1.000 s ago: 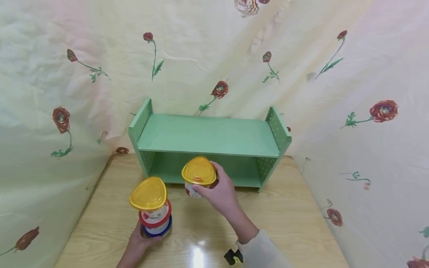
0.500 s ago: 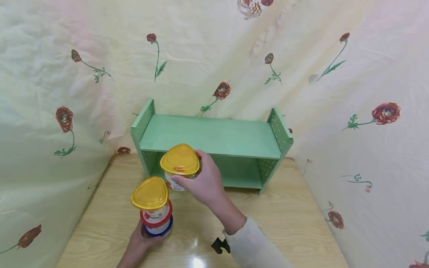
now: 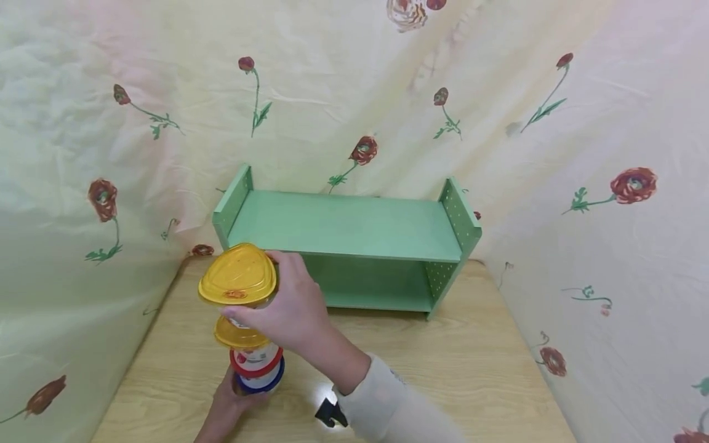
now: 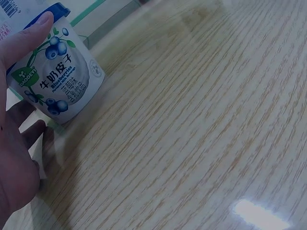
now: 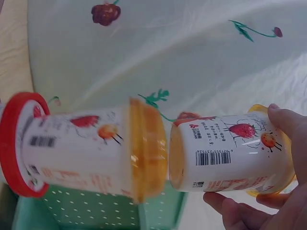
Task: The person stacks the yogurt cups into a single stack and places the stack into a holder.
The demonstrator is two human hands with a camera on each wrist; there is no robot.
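Observation:
A stack of yogurt cups stands on the table at left in the head view: a blue-lidded cup (image 4: 67, 72) with blueberries at the bottom, a red-lidded cup (image 3: 257, 371) over it, then a yellow-lidded cup (image 5: 81, 153). My left hand (image 3: 229, 401) holds the bottom cup, thumb near its blue lid. Right above the stack, my right hand (image 3: 293, 304) grips another yellow-lidded yogurt cup (image 5: 216, 151), lid up. In the right wrist view its base lies close against the yellow lid beneath; I cannot tell if they touch.
A green two-tier shelf (image 3: 343, 224) stands at the back of the wooden table (image 3: 471, 375). A small black object (image 3: 330, 412) shows by my right sleeve. Flower-patterned cloth (image 3: 310, 92) hangs at the back and sides.
My right hand has carried its yellow-lidded yogurt cup leftward from in front of the shelf to over the stack. My left hand stays at the bottom cup.

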